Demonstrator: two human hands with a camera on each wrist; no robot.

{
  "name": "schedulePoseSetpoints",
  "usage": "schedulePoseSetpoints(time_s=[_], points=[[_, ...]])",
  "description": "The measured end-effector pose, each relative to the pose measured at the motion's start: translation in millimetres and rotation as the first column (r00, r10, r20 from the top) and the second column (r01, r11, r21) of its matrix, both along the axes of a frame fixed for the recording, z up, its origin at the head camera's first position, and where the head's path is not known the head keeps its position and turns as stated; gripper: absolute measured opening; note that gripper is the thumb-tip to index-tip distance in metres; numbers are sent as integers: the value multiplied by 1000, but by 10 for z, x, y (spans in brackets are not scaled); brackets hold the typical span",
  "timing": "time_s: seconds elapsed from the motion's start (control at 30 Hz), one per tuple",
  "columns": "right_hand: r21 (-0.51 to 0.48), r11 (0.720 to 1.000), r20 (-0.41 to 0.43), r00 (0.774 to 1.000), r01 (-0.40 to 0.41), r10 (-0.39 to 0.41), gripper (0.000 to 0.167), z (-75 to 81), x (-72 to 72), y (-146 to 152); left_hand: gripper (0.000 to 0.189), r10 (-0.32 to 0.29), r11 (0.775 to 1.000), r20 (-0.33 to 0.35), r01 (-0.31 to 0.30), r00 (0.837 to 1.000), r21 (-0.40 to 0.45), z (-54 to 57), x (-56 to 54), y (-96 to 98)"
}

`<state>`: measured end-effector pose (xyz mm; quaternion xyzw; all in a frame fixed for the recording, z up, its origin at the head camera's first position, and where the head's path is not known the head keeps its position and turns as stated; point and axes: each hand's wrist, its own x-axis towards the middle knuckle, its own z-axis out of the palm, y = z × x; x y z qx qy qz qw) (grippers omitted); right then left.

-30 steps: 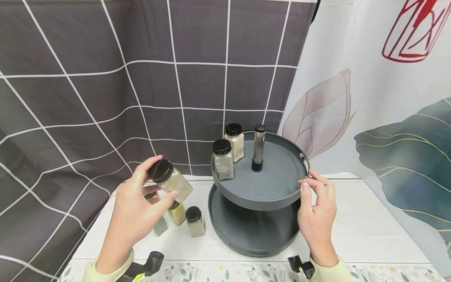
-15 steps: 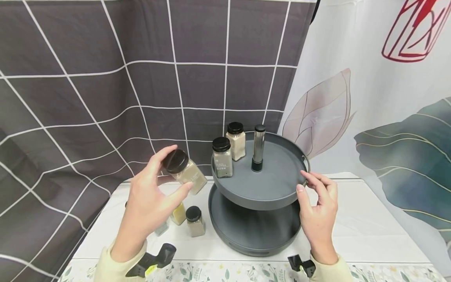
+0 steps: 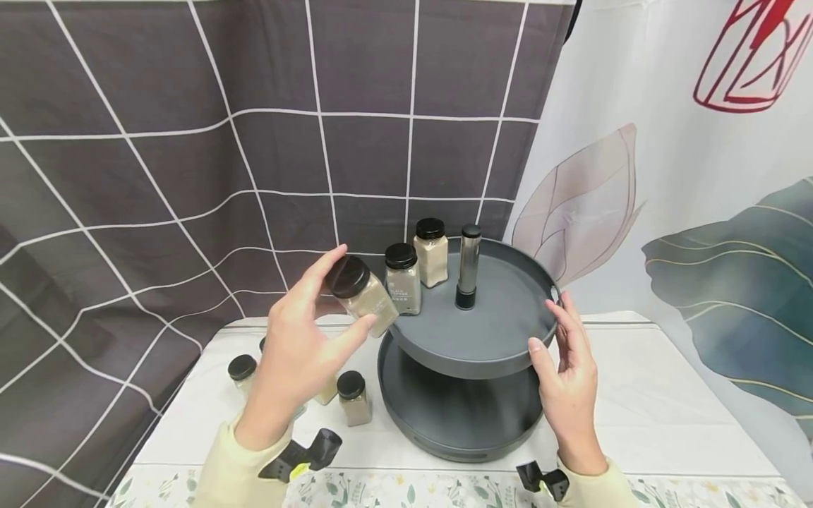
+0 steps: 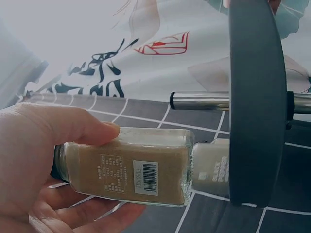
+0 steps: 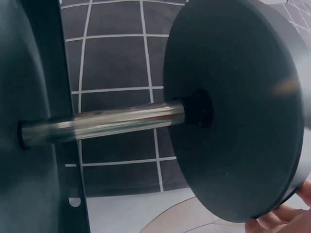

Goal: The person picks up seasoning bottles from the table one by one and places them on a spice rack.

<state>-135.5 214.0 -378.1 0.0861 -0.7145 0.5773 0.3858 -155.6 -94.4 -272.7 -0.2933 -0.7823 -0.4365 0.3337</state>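
Since 1 s ago, L hand [image 3: 298, 363] has moved right and slightly up w/ the held jar [image 3: 371, 303], now at the near-left edge of the upper tray [image 3: 492, 321]. Front tray jar [image 3: 404, 288] and rear tray jar [image 3: 432, 259] have shifted slightly rearward. L fingers: grasping held jar, thumb on one side, other fingers opp. Held jar is tilted, blk lid twd palm, base pointing down-right past thumb tip; contents tan. Front tray jar stands upright just R of L fingers; contact w/ held jar cannot be told. R hand [image 3: 567, 377]: fingers touch upper tray rim; whether they pinch it, cannot tell. Central post [image 3: 468, 267] rises btw L and R fingers. Lower tray [image 3: 460, 423] sits below, also btw them, on the worktop [image 3: 660, 402]. Small jar [image 3: 356, 403] stands upright below L fingers; addl. jars [image 3: 243, 370] are partly hidden by L hand. Dk grid cloth [image 3: 273, 162] hangs beyond L fingers.
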Motion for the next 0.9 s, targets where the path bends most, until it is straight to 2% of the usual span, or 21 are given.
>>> schedulePoseSetpoints(time_s=[0.13,0.27,0.43,0.67,0.9], points=[[-23,998,14,998,-61,62,61,9,5,2,83,0,1000,-6,0,1000,-5,-13,-52,69],[-47,994,21,995,-96,97,65,17,6,1,81,-14,1000,19,14,1000,0,-16,-95,147],[-27,996,30,996,-85,86,63,26,11,1,77,-43,999,43,42,998,13,-30,-130,238],[12,997,87,994,-73,72,65,25,29,-3,76,-73,997,36,73,997,5,-79,-183,329],[36,997,36,997,-69,68,75,6,12,-8,74,-72,997,53,74,996,-31,-111,-233,394]])
